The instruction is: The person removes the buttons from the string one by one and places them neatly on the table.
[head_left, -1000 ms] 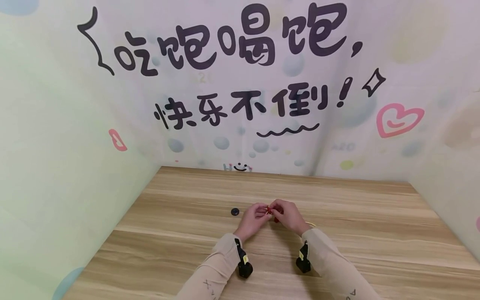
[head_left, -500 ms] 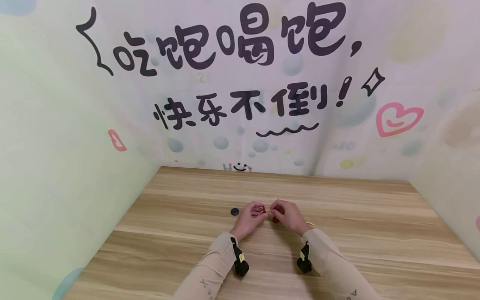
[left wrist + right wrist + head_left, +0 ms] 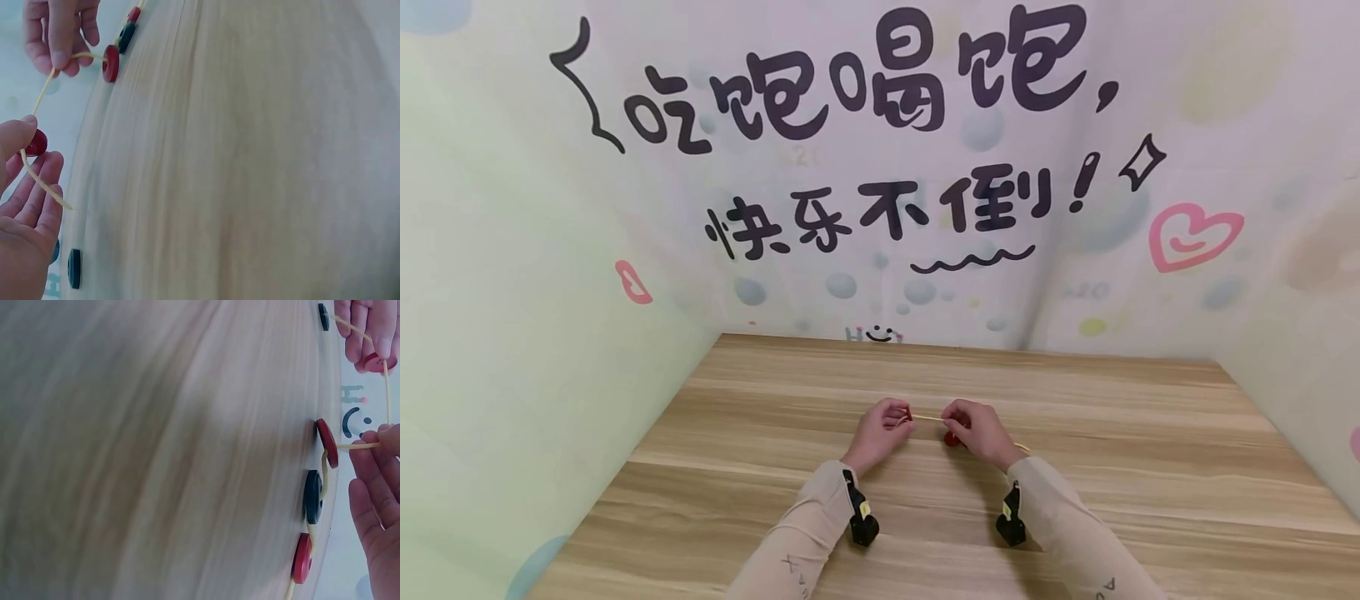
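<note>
A thin yellow cord (image 3: pixel 927 417) stretches between my two hands above the wooden table (image 3: pixel 1150 467). My left hand (image 3: pixel 883 425) pinches a red button (image 3: pixel 37 142) threaded on the cord's free end (image 3: pixel 39 181), thumb over it. My right hand (image 3: pixel 973 429) pinches the cord (image 3: pixel 359 446) a little to the right. Behind it the cord carries a red button (image 3: pixel 327 442), a dark button (image 3: pixel 312 496) and another red button (image 3: pixel 302 558), all lying on the table.
One loose dark button (image 3: pixel 74 267) lies on the table just beyond my left hand; the head view hides it. Printed walls (image 3: pixel 550 333) close the table in at the left, back and right. Bare wood spreads around both hands.
My left hand has moved left, away from the right hand, drawing a length of cord taut between them. The loose dark button is now hidden behind my left hand in the head view.
</note>
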The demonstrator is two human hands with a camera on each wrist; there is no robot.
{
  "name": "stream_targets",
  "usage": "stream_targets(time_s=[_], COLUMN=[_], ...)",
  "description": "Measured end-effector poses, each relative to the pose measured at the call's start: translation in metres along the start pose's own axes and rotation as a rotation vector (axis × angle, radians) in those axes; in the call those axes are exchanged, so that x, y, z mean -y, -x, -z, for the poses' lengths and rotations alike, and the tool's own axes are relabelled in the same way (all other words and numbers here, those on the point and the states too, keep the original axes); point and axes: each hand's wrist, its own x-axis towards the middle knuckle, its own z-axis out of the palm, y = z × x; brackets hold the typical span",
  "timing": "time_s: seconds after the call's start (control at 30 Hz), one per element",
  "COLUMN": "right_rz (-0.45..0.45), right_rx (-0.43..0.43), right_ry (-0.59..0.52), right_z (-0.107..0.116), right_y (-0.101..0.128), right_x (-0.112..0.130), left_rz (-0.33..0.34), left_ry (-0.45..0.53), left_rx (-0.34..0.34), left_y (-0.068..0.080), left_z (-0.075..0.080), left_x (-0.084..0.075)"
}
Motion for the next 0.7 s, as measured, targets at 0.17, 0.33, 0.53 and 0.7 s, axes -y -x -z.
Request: stream_targets(time_s=[0.17,0.33,0.53,0.7], right_rz=[0.003,-0.013,-0.018,0.013], right_rx=[0.010,0.007,0.012,0.007], right_ry=[-0.003,0.000,0.008,0.010], right_z=[0.000,0.001,0.002,0.003], right_y=[0.000,0.001,0.002,0.003], right_x=[-0.002,-0.006,-0.008,-0.009], left_rz=[0.004,0.006,0.026,0.042], left_ry=[-0.052,-0.048,-0.052,-0.071], left_rx=[-0.015,-0.022,-0.023,-0.041], left_y=[-0.003,-0.004,-0.002,-0.001], left_z=[0.007,0.012,0.020,0.029], left_x=[0.011,0.018,0.019,0.019])
